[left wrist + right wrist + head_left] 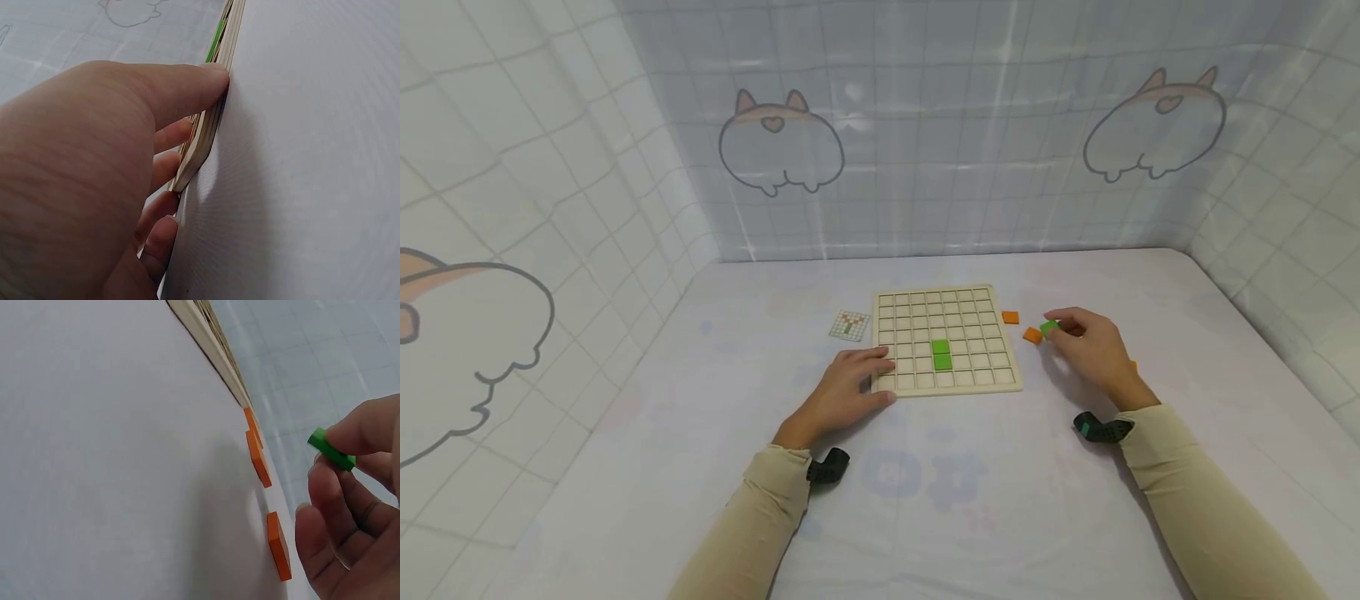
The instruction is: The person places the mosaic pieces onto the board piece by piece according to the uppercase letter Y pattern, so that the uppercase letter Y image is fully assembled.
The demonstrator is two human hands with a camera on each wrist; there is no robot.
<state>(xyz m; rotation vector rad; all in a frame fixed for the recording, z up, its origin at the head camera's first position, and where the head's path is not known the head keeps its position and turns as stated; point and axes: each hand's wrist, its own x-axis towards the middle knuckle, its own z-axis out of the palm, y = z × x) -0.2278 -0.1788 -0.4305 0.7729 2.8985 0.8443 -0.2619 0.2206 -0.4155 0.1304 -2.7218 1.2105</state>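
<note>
A square wooden grid board [910,310] lies on the table, with two green tiles [942,362] in neighbouring cells of one column. My left hand [844,390] rests at its near left corner with relaxed fingers on the left edge. In the left wrist view the thumb [187,90] touches the board's side edge. My right hand [1093,348] pinches another green tile [331,450] between thumb and fingertips, raised above the table to the right of the board. Two orange tiles [1032,335] lie between that hand and the board.
A small pattern card [849,326] lies left of the board. Another orange tile [1134,367] is partly hidden behind my right wrist. White cloth [970,517] covers the table, and tile-patterned curtains [925,167] stand at the back and sides.
</note>
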